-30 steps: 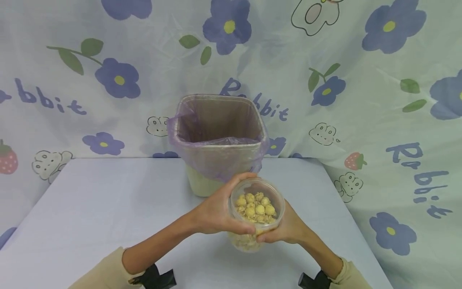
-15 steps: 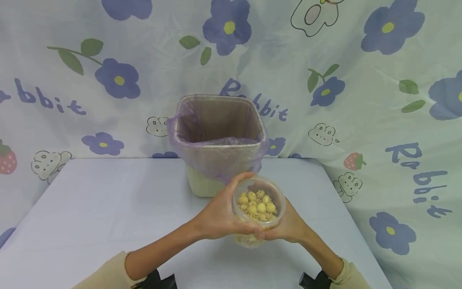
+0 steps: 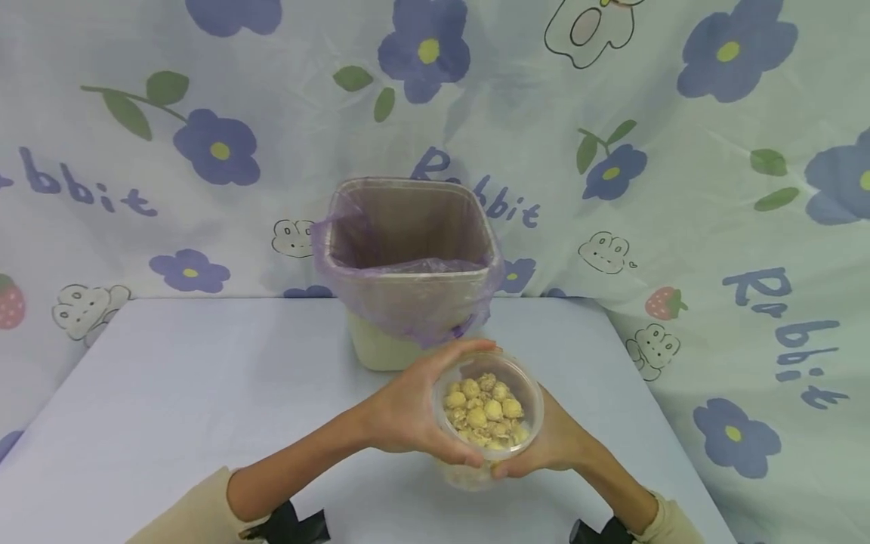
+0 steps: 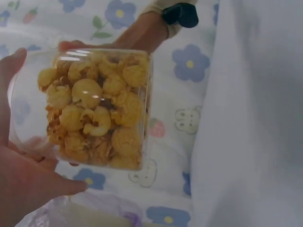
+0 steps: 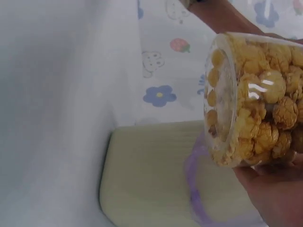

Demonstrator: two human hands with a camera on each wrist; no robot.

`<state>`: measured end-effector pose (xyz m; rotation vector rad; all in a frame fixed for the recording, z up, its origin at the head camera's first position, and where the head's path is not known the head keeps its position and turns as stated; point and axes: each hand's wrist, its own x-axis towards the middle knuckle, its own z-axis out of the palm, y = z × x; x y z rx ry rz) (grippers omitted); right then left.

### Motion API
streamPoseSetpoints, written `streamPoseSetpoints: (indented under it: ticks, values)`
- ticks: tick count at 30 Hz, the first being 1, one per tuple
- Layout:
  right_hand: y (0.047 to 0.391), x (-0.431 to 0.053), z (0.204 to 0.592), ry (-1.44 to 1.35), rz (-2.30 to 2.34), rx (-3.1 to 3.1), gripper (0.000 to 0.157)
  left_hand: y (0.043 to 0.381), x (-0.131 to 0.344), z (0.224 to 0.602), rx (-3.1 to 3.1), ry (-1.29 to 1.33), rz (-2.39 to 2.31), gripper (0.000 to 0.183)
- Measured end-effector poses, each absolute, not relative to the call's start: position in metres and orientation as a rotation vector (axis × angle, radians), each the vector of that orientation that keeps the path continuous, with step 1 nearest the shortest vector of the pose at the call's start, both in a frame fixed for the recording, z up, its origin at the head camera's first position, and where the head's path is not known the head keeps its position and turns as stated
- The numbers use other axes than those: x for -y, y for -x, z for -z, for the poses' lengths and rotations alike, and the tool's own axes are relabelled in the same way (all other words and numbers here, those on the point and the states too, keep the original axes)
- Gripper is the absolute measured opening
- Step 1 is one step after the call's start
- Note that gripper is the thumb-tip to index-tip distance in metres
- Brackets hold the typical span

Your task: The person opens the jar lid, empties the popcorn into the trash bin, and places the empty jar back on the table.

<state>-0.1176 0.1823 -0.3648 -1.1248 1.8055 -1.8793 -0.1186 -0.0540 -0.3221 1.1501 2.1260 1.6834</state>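
Gripping a clear jar [image 3: 469,477] from opposite sides, the person's left hand [image 3: 418,408] and right hand [image 3: 553,438] have their fingers and thumbs curved round its wall, holding it above the white table [image 3: 238,363] on the near side of the bin [image 3: 384,351] and a little to its right. Yellow popcorn [image 3: 485,412] shows through the jar's open mouth. Over the bin's rim folds a purple liner [image 3: 421,310], and behind the bin hangs a flower-printed cloth [image 3: 299,151].
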Motion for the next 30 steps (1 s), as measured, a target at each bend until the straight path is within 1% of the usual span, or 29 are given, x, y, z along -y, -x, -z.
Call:
streamPoseSetpoints:
  ticks: [3,7,15,18,23,30]
  values:
    - [0.116,-0.181,0.365,1.091,1.919,-1.81,0.111,0.115,0.053,0.324,-2.18,-1.123,-1.699,0.106]
    - [0.117,-0.18,0.366,1.064,1.905,-1.967,0.108,0.112,0.048,0.328,-2.273,-1.049,-1.726,0.108]
    - [0.121,-0.175,0.367,1.017,1.782,-2.406,0.103,0.103,0.036,0.332,-2.46,-0.711,-1.804,0.118]
    - [0.122,-0.175,0.368,0.987,1.771,-2.437,0.102,0.102,0.035,0.329,-2.451,-0.653,-1.823,0.121]
    - [0.123,-0.179,0.365,1.02,1.835,-2.266,0.105,0.108,0.049,0.322,-2.254,-0.791,-1.792,0.125]
    - [0.122,-0.18,0.363,1.109,1.85,-1.975,0.111,0.13,0.071,0.316,-2.024,-1.058,-1.665,0.109]
